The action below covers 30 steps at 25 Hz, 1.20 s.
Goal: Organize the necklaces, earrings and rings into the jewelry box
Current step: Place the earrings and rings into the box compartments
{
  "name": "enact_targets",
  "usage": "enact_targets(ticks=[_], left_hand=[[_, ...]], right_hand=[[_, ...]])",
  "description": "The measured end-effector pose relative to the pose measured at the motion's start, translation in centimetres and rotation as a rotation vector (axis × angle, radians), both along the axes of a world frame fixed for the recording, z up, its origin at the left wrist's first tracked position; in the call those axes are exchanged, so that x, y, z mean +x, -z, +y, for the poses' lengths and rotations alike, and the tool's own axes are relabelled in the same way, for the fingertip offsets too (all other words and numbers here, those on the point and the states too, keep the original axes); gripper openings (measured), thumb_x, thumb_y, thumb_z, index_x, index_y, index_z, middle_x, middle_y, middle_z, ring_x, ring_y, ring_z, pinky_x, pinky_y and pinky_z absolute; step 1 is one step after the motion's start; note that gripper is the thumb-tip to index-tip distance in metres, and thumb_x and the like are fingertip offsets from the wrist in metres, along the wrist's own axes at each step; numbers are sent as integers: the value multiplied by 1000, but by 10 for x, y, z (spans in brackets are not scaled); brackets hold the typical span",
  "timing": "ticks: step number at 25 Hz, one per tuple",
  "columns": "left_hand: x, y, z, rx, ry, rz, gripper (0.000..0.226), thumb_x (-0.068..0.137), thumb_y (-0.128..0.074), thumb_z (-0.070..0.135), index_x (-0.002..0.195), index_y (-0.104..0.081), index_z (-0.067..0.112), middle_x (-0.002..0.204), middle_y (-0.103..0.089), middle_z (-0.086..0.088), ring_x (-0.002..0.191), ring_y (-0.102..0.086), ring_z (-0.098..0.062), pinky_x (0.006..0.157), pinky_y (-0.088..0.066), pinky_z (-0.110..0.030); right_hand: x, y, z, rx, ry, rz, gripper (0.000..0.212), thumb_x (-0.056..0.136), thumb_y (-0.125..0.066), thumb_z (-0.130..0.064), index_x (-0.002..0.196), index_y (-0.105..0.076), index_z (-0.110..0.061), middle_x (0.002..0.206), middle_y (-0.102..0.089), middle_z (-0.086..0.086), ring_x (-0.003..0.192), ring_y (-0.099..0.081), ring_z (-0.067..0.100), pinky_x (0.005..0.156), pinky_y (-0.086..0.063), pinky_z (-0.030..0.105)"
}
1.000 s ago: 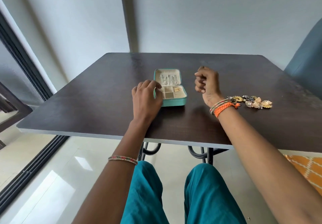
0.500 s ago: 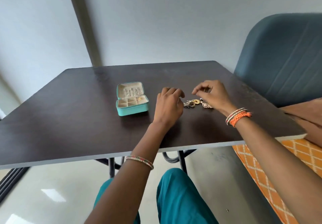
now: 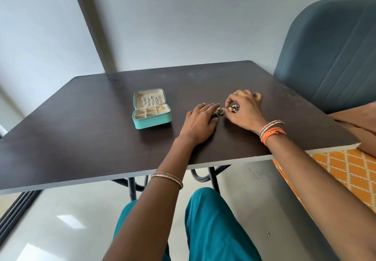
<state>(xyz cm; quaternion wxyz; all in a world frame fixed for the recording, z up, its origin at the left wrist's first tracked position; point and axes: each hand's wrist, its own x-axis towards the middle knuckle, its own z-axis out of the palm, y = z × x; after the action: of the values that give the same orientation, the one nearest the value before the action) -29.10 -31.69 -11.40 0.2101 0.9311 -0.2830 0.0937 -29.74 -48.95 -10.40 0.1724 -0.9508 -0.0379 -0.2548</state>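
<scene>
So both hands are at the little pile of jewelry (image 3: 225,110) right of centre on the dark tabletop (image 3: 81,134). Right hand (image 3: 245,110) has thumb and forefinger pinched onto a gold piece of the pile, other fingers curled over the rest. Left hand (image 3: 200,121) lies flat, palm down with relaxed fingers, fingertips just touching the pile's left edge, gripping nothing. The teal jewelry box (image 3: 151,111) sits open left of the hands, well apart from the pile, lid propped up with silvery pieces along it and something gold in a back right compartment. Blue chair (image 3: 329,57) fills the upper right of the frame.
</scene>
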Motion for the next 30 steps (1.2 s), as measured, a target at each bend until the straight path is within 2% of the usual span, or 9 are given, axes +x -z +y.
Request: enact_targets(ticks=[3, 6, 11, 14, 17, 20, 24, 28, 30], left_hand=[[1, 2, 0, 6, -20, -15, 43, 96, -41, 25, 138, -44, 24, 141, -50, 0, 136, -35, -21, 105, -26, -38], [-2, 1, 0, 0, -46, -59, 39, 94, -42, 27, 132, -50, 24, 134, -57, 1, 126, -47, -21, 100, -32, -36], [-3, 2, 0, -59, -103, -68, 34, 91, -47, 26, 123, -59, 22, 122, -64, 0, 117, -54, -23, 94, -37, -35], [-3, 0, 1, -101, -179, -76, 32, 88, -48, 21, 117, -61, 17, 116, -66, -6, 111, -56, -28, 90, -40, -35], [-4, 1, 2, -111, -245, -89, 31, 87, -48, 18, 114, -62, 15, 112, -67, -7, 107, -57, -29, 87, -41, -35], [-5, 0, 3, -122, -244, -88, 30, 87, -48, 16, 113, -62, 14, 112, -66, -8, 107, -56, -29, 87, -40, -35], [-4, 2, 5, -133, -226, -64, 30, 89, -49, 17, 116, -61, 14, 114, -66, -9, 108, -56, -30, 88, -40, -37], [-4, -1, 5, -84, -131, -61, 40, 92, -49, 22, 131, -51, 23, 133, -55, -4, 124, -45, -26, 97, -37, -39], [-4, -1, 2, -37, -50, -76, 38, 94, -47, 24, 132, -51, 26, 133, -55, 0, 125, -44, -24, 97, -35, -39]], right_hand=[[4, 3, 1, -65, -10, 65, 10, 80, -65, -36, 83, -64, -27, 101, -62, -5, 112, -47, 21, 90, -18, 35], [4, 4, 1, -73, -17, 78, 8, 82, -65, -34, 80, -64, -26, 101, -62, -5, 112, -47, 22, 92, -20, 37], [-2, 4, 0, 2, -28, 24, 12, 79, -66, -27, 86, -58, -22, 87, -57, -11, 103, -52, 20, 87, -21, 34], [-2, 4, 0, -5, 5, 33, 18, 79, -65, -33, 96, -63, -26, 99, -60, -10, 108, -48, 18, 85, -18, 32], [-1, 5, -1, -43, 27, 38, 10, 80, -65, -36, 87, -71, -31, 107, -60, -9, 112, -44, 18, 88, -17, 33], [-2, 3, -1, -26, 15, 39, 6, 83, -66, -32, 85, -72, -33, 107, -61, -9, 112, -44, 18, 90, -18, 34], [-6, 3, 1, -13, -30, -41, 12, 79, -68, -34, 91, -72, -33, 103, -61, -8, 109, -47, 17, 85, -17, 31], [-5, 5, 6, -108, -108, -48, 9, 80, -69, -29, 88, -72, -29, 101, -60, -8, 108, -47, 19, 85, -16, 32], [-5, 4, 7, -112, -131, -27, 8, 81, -69, -22, 89, -71, -24, 101, -60, -7, 108, -47, 20, 85, -17, 32]])
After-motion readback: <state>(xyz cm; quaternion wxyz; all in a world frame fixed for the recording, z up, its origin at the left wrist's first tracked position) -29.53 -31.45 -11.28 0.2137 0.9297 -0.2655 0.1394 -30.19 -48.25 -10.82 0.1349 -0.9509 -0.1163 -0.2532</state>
